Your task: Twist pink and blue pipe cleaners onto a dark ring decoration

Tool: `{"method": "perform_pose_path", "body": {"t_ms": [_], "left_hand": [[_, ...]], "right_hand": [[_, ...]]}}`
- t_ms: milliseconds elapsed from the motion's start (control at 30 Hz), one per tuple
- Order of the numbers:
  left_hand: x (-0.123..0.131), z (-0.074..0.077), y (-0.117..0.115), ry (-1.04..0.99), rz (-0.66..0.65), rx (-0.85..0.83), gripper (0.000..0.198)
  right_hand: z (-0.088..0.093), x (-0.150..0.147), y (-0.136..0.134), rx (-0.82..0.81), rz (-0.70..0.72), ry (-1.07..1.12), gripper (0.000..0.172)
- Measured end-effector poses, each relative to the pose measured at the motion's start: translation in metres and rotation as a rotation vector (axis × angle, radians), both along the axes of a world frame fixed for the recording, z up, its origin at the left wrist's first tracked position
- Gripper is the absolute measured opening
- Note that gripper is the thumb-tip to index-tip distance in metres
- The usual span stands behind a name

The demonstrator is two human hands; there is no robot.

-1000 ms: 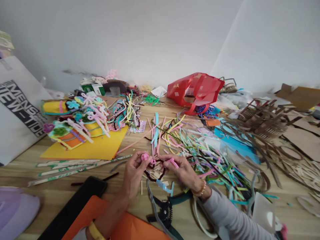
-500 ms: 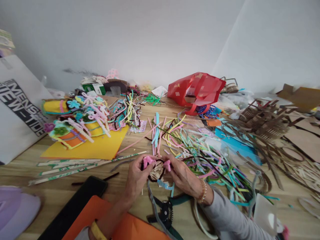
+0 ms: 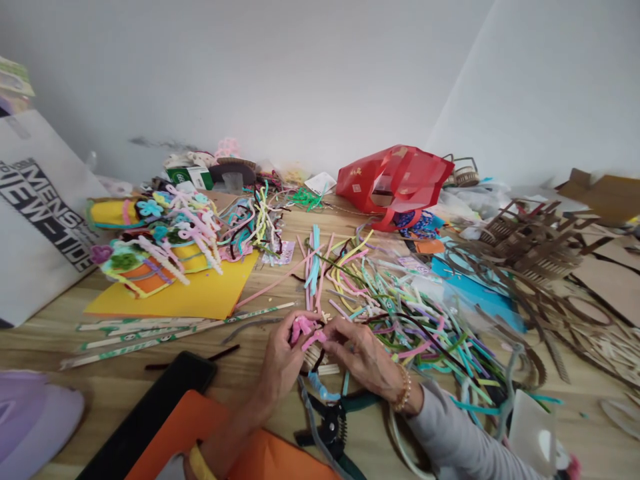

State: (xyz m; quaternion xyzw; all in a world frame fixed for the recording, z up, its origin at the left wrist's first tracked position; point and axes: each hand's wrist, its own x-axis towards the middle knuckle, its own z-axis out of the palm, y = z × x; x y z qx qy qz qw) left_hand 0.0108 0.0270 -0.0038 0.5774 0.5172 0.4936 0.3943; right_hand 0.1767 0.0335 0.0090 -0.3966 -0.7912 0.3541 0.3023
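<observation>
My left hand (image 3: 284,352) is closed around a bent, fuzzy pink pipe cleaner (image 3: 302,329) at the front middle of the table. Close beside it, my right hand (image 3: 361,353) pinches the right end of the same pink piece between thumb and fingers. A dark brown pipe cleaner (image 3: 317,361) shows just under the fingers, partly hidden by them. Below hangs or lies a twisted light blue pipe cleaner (image 3: 321,388); whether it is joined to the brown one I cannot tell. Nearer to me lie green-handled pliers (image 3: 333,421), with a grey pipe cleaner (image 3: 309,407) across them.
Loose coloured pipe cleaners (image 3: 430,333) spread to the right. Finished-looking flower crafts (image 3: 155,247) rest on yellow sheets (image 3: 200,303) at left. A black phone-like slab (image 3: 150,413) and orange sheet (image 3: 280,453) lie in front. A red bag (image 3: 365,180) stands at the back.
My right hand has moved left, closer to my left hand. The pink ends, apart before, are now together, and the brown loop is more covered by my fingers.
</observation>
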Motion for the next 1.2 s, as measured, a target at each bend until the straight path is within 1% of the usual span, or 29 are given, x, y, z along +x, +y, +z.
{"method": "perform_pose_path", "body": {"t_ms": [167,267,367,433,500,600,733,900,1033,1133,1200], "left_hand": [[0.001,0.005,-0.007,-0.118,-0.137,0.008,0.027],[0.000,0.008,-0.010,-0.188,-0.220,-0.068,0.035],[-0.002,0.003,-0.009,-0.316,-0.316,-0.152,0.045],[-0.002,-0.002,-0.006,-0.428,-0.378,-0.142,0.053],[-0.002,-0.006,-0.004,-0.475,-0.438,-0.163,0.055],[-0.004,-0.004,-0.004,-0.442,-0.416,-0.205,0.051],[-0.010,0.006,-0.003,-0.289,-0.456,-0.201,0.047],[-0.017,0.005,0.004,-0.080,-0.425,-0.031,0.040],[-0.015,0.006,0.004,0.067,-0.349,0.066,0.035],[-0.012,0.007,0.002,0.103,-0.309,0.096,0.036],[-0.010,0.007,0.001,0.103,-0.305,0.091,0.033]], "right_hand": [[-0.002,0.002,0.003,-0.063,0.008,0.049,0.009],[-0.003,0.003,0.006,-0.094,0.019,0.089,0.011],[-0.005,0.005,0.008,-0.122,0.019,0.119,0.013],[-0.007,0.007,0.009,-0.132,0.005,0.127,0.013],[-0.010,0.008,0.010,-0.134,-0.017,0.123,0.013],[-0.013,0.010,0.013,-0.148,-0.046,0.125,0.015],[-0.015,0.012,0.016,-0.164,-0.045,0.158,0.018],[-0.014,0.013,0.017,-0.204,-0.032,0.188,0.022],[-0.012,0.014,0.018,-0.248,-0.008,0.197,0.025],[-0.009,0.015,0.018,-0.235,0.030,0.184,0.025],[-0.008,0.015,0.017,-0.212,0.048,0.161,0.025]]}}
